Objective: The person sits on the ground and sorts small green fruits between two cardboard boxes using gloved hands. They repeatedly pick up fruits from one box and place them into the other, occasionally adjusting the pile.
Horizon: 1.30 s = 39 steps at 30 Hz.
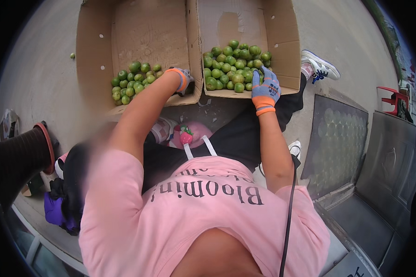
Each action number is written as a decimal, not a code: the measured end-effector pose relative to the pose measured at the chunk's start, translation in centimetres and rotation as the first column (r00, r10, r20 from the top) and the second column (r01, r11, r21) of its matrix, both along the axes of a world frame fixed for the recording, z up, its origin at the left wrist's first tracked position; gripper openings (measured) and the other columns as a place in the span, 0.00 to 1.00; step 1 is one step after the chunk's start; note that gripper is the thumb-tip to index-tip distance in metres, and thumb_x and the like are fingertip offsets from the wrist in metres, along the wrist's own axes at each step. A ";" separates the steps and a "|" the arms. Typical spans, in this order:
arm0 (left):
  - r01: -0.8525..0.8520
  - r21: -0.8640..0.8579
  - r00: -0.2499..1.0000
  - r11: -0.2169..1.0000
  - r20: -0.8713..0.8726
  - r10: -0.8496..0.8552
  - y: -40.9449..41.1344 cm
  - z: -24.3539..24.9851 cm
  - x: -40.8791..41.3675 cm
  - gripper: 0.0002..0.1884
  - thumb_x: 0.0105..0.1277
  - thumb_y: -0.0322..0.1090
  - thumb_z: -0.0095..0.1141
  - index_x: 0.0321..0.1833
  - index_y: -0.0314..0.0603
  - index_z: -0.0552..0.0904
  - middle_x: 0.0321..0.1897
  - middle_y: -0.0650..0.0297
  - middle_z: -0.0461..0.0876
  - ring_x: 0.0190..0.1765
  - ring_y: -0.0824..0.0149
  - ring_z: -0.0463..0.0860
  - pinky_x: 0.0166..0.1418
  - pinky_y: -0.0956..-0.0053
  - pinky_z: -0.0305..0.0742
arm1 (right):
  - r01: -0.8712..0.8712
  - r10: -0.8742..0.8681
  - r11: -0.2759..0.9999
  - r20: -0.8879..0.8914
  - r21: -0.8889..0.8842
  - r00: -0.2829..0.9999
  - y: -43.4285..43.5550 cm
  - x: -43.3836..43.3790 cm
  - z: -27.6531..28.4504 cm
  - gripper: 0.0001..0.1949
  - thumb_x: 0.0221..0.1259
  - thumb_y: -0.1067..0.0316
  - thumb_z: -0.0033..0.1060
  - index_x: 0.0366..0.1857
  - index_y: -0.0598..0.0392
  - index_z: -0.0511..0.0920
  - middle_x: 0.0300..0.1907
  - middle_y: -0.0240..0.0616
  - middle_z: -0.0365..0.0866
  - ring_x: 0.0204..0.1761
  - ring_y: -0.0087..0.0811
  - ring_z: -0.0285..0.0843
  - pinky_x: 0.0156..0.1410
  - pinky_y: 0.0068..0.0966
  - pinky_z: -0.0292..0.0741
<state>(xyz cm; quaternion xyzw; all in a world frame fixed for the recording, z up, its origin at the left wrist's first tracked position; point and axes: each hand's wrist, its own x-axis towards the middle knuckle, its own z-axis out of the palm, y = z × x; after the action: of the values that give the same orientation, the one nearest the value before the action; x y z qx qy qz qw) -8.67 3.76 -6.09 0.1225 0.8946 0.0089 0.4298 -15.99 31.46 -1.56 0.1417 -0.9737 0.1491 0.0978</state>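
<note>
Two open cardboard boxes stand side by side before me, each with round green fruits heaped at its near end. In the left box, my left hand, in a grey and orange work glove, reaches down by the near right corner. Its fingers are mostly hidden, and whether it holds anything is unclear. The left box's green fruits lie to the left of that hand. My gloved right hand is over the near edge of the right box. Its thumb and fingers are spread against the green fruits there.
One loose green fruit lies on the concrete floor left of the boxes. A pink item is between my legs. A dark mat, a grey metal door panel and a red plastic stool are at the right.
</note>
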 end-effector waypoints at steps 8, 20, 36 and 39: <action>0.005 -0.024 1.000 1.000 0.004 -0.005 0.2 -1.5 -0.8 0.36 0.46 0.51 0.71 0.62 0.55 0.77 0.61 0.53 0.72 0.61 0.50 0.75 0.62 0.59 0.74 | 0.001 0.000 0.999 0.010 -0.055 1.000 -0.5 -0.3 0.7 0.18 0.62 0.50 0.56 0.50 0.46 0.81 0.51 0.40 0.81 0.53 0.43 0.78 0.60 0.37 0.71; -0.689 0.725 0.402 -0.006 0.389 0.829 -5.4 4.1 1.2 0.30 0.62 0.48 0.63 0.65 0.45 0.72 0.57 0.58 0.77 0.59 0.60 0.77 0.60 0.65 0.74 | 0.057 -0.058 0.998 0.075 0.010 0.995 -0.7 -0.4 0.7 0.20 0.64 0.46 0.51 0.53 0.44 0.80 0.56 0.36 0.79 0.57 0.40 0.76 0.64 0.35 0.68; -0.400 0.470 0.567 -0.787 0.801 0.190 3.5 10.6 5.9 0.26 0.70 0.49 0.51 0.64 0.38 0.72 0.60 0.51 0.75 0.61 0.53 0.76 0.68 0.56 0.69 | -0.509 0.650 0.537 -0.053 -0.673 0.758 -7.1 5.9 7.0 0.31 0.55 0.60 0.70 0.63 0.54 0.69 0.60 0.46 0.73 0.61 0.43 0.72 0.66 0.33 0.69; -0.424 0.615 0.526 -0.665 0.765 0.372 5.0 12.6 6.5 0.28 0.70 0.50 0.53 0.65 0.38 0.70 0.58 0.54 0.76 0.58 0.58 0.78 0.65 0.63 0.72 | -0.454 0.599 0.605 -0.002 -0.654 0.801 -5.7 4.6 5.3 0.29 0.54 0.61 0.70 0.61 0.54 0.71 0.58 0.46 0.75 0.60 0.43 0.72 0.65 0.34 0.69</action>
<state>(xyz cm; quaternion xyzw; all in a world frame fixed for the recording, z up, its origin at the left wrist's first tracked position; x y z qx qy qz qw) -2.17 8.73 6.47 -0.0537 0.4112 0.9053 0.0922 -11.38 25.73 3.71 0.3655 -0.7850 0.4999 -0.0168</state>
